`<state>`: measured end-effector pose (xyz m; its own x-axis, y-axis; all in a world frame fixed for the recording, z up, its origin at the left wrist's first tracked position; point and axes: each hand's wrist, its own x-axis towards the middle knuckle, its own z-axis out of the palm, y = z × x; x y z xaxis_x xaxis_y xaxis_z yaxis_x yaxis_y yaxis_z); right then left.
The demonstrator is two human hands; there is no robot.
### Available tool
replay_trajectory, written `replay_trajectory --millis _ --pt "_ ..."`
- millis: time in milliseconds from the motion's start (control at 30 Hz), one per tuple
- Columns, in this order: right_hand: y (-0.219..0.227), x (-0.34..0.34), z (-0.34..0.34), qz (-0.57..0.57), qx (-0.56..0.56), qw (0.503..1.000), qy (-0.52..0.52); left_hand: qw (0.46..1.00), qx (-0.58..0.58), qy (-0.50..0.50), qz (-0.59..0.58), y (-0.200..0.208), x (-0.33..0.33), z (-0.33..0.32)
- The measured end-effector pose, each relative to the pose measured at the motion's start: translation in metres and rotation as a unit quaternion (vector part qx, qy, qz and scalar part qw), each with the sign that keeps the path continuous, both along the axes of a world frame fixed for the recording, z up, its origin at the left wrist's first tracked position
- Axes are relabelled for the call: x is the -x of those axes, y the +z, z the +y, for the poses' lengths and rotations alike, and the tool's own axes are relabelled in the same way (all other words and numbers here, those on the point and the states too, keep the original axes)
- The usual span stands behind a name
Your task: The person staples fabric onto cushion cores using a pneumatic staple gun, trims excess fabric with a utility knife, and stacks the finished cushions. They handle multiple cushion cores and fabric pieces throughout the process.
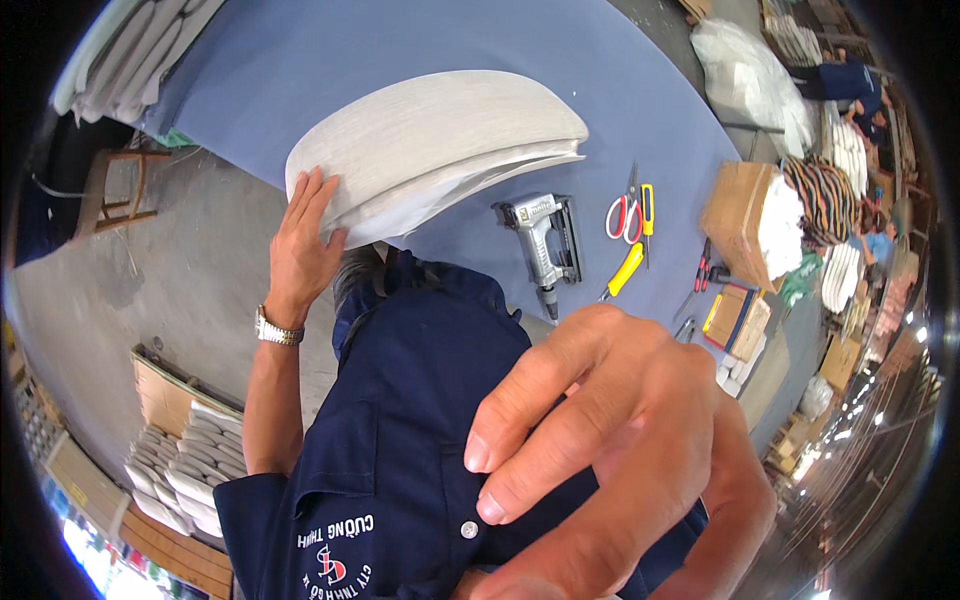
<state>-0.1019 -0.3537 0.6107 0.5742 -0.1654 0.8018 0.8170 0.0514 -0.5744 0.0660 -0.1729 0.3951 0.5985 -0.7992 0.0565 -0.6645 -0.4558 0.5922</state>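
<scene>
A curved cushion (440, 125) covered in light grey fabric lies on the blue-grey table, with loose white cloth (420, 205) along its near edge. My left hand (305, 245), a metal watch on its wrist, rests on the cushion's left end, fingers stretched over the cover and thumb at the near edge. Close to the camera, my right hand (620, 430) is raised in front of my dark blue shirt, its fingers bent but apart and nothing visible in them. Beyond it lie a staple gun (540, 240), red-handled scissors (626, 218), a yellow-handled screwdriver (648, 205) and another yellow-handled tool (626, 270).
A cardboard box (738, 218) with white material stands at the table's right edge, near a smaller box (735, 320) and red-handled tools (703, 268). Stacked cushions (140, 55) sit at the upper left; more cushions (190, 465) are at lower left. Other people (850, 85) are far right.
</scene>
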Motion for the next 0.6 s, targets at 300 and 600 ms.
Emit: replay_trajectory --millis 300,600 --pt "-0.019 -0.008 0.008 -0.057 -0.076 0.991 -0.089 0.997 -0.028 0.002 0.067 -0.087 0.040 0.032" --pt "-0.007 -0.008 0.006 -0.087 -0.159 0.981 -0.071 0.948 -0.006 0.238 0.210 -0.105 0.025 0.033"
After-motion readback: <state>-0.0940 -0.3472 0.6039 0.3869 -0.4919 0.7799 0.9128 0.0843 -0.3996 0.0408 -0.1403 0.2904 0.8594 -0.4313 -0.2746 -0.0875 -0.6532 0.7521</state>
